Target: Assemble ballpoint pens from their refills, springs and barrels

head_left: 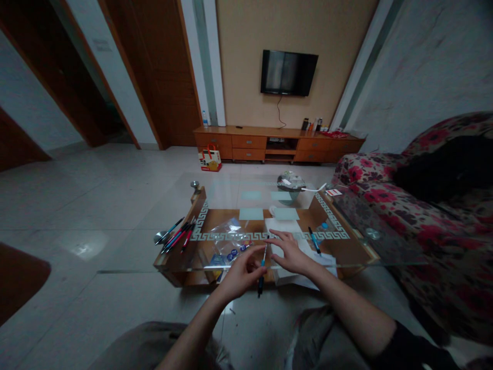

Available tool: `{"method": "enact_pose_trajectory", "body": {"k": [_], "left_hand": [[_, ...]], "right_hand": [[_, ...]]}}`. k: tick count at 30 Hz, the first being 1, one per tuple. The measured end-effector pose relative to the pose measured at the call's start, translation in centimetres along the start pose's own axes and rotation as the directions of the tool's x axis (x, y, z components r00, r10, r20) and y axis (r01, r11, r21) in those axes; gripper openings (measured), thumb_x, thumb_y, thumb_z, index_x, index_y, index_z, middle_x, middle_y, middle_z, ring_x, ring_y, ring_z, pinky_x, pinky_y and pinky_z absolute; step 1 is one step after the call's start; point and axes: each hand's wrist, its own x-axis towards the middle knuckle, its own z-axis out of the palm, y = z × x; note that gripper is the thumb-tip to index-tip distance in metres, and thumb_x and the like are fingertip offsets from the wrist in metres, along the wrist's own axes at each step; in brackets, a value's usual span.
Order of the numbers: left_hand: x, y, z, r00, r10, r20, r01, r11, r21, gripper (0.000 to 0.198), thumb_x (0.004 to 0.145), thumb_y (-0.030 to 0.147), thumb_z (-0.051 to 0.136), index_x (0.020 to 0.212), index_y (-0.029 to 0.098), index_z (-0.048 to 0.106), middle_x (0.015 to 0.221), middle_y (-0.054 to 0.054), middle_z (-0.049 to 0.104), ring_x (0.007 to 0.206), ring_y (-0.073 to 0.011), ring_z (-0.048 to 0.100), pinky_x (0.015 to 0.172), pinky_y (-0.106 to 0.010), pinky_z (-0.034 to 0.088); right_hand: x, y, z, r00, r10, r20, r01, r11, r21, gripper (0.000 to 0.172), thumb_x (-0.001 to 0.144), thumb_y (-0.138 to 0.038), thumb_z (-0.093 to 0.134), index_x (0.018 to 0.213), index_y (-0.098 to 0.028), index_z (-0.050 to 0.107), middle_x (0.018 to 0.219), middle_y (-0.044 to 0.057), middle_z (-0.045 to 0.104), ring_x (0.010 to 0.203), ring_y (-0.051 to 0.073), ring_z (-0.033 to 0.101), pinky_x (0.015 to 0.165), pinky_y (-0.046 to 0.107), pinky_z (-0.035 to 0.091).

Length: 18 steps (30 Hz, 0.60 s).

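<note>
The pen (262,270) is slim, with a teal barrel and a dark lower end (its tip is too small to make out). It stands nearly upright, pinched in the left hand (241,275), at the glass table's (346,252) near edge, beside white paper (283,226).

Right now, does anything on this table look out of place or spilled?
Nothing spilled or broken. Only the loose pens lie fanned askew on the left end of the glass table, and a crumpled plastic bag sits beside the left hand, which holds a pen.
</note>
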Motion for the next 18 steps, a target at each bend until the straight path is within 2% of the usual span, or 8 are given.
{"method": "enact_pose_trajectory", "body": {"k": [6,12,15,18], "left_hand": [[-0.01,-0.15,-0.01,1.0,-0.002,-0.008,0.002,1.0,-0.006,0.061,0.083,0.033,0.071,0.139,0.022,0.049,0.084,-0.002,0.062,0.069,-0.0126,0.058,0.064,-0.025,0.048],[0.04,-0.44,-0.09,1.0,-0.011,-0.003,0.011,1.0,-0.014,0.062,0.083,0.034,0.071,0.139,0.023,0.048,0.084,-0.002,0.061,0.067,-0.0119,0.058,0.061,-0.023,0.046],[0.06,-0.52,-0.1,1.0,-0.014,-0.006,0.014,1.0,-0.024,0.062,0.082,0.033,0.072,0.139,0.023,0.049,0.083,-0.002,0.061,0.066,-0.0114,0.057,0.06,-0.023,0.046],[0.07,-0.51,-0.06,1.0,-0.018,-0.006,0.018,0.999,-0.035,0.063,0.082,0.034,0.072,0.139,0.023,0.049,0.083,-0.002,0.061,0.064,-0.0111,0.057,0.059,-0.023,0.046]], "right_hand": [[-0.03,0.27,0.56,0.999,0.016,0.05,-0.014,0.999,-0.03,0.065,0.081,-0.017,0.062,0.141,-0.039,0.049,0.151,0.005,0.043,0.131,0.034,0.037,0.102,0.056,0.031],[0.03,0.47,0.65,1.0,0.013,0.019,-0.013,1.0,0.013,0.063,0.083,-0.013,0.057,0.141,-0.035,0.05,0.146,0.005,0.05,0.13,0.031,0.04,0.102,0.054,0.033],[0.37,0.34,0.55,0.998,0.001,-0.06,0.002,0.998,0.057,0.057,0.084,-0.014,0.056,0.138,-0.034,0.054,0.142,0.005,0.055,0.127,0.03,0.045,0.103,0.054,0.035],[0.9,-0.06,0.01,0.978,0.009,-0.21,0.025,0.987,0.16,0.047,0.088,-0.017,0.055,0.131,-0.031,0.061,0.134,0.006,0.061,0.123,0.026,0.051,0.104,0.05,0.039]]}}
